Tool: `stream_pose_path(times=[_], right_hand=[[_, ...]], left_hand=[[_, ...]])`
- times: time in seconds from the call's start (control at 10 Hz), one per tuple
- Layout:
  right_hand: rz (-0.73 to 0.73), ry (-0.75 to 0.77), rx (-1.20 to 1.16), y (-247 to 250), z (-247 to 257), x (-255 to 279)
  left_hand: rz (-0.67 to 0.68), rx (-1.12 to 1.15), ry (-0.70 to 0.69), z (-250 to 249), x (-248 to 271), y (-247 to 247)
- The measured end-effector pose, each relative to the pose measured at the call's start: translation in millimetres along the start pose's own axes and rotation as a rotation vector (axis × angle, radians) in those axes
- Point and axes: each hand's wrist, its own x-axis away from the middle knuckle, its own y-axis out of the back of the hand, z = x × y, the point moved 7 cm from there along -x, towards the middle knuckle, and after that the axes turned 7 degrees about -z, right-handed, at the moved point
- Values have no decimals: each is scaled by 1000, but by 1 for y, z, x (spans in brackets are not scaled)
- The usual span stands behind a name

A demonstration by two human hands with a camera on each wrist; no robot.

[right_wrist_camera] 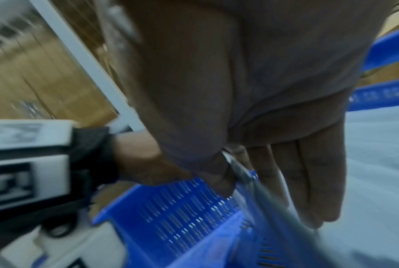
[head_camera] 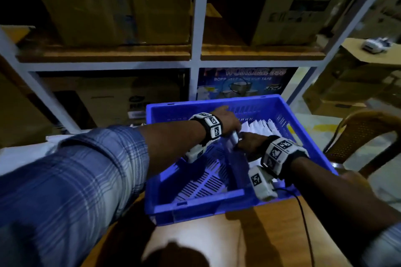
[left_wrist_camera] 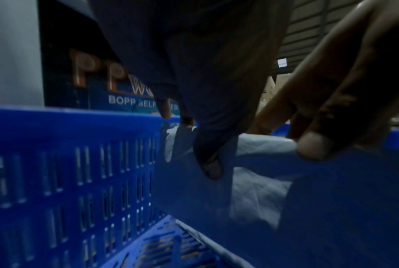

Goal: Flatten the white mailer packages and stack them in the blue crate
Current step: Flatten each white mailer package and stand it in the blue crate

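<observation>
The blue crate point(head_camera: 195, 201) stands on a wooden table. A row of white mailers point(head_camera: 263, 125) stands on edge in its right half. Both hands are inside the crate, holding one more white mailer point(head_camera: 233, 144) upright against that row. My left hand point(head_camera: 227, 118) pinches its top edge, thumb point(left_wrist_camera: 209, 163) on the near face and fingers behind. My right hand point(head_camera: 249, 142) pinches the same mailer point(right_wrist_camera: 269, 208) between thumb and straight fingers point(right_wrist_camera: 308, 181). The left wrist view shows the crate wall point(left_wrist_camera: 67, 130) and the row of mailers point(left_wrist_camera: 258, 190). The crate's left half shows bare slotted floor.
Behind the crate stands a white shelf rack point(head_camera: 195, 63) filled with cardboard boxes and a blue tape carton point(head_camera: 245, 82). There is a brown chair point(head_camera: 364, 134) to the right and a white heap point(head_camera: 26, 154) to the left. A black cable point(head_camera: 303, 212) crosses the table point(head_camera: 271, 234).
</observation>
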Motion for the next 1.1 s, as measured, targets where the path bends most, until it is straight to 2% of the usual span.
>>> stream_pose_path(times=[0.1,0.2,0.3,0.5,0.6,0.7,0.8,0.9,1.0,1.1], right_hand=[[23,2,39,-4,-9,-14],[-34,20,80,12,-14,-28],[-36,60,118,15,-10,-34],[188,121,21,-25,-5,-50],[261,86,27,-38,-9,-55],[282,125,37,-40,-7,-56],[359,103,62,-44,-10,-53],[375,54,-32,-46,-15,-53],[380,10,-14,-50,-23,-52],[396,-44,-78,-53,-29,-50]], left_hand=[[59,20,7,-2,-19,-28],[53,-22,-15,-4,-42,-52],[92,-39,17,-4,-48,-59],[3,201,-89,-12,-62,-56],[-172,348,-175,-9,-62,-56],[-244,349,-135,-1,-63,-51],[-97,323,-24,10,-55,-45],[128,275,39,12,-49,-62],[302,217,76,3,-47,-92],[331,212,48,-4,-50,-100]])
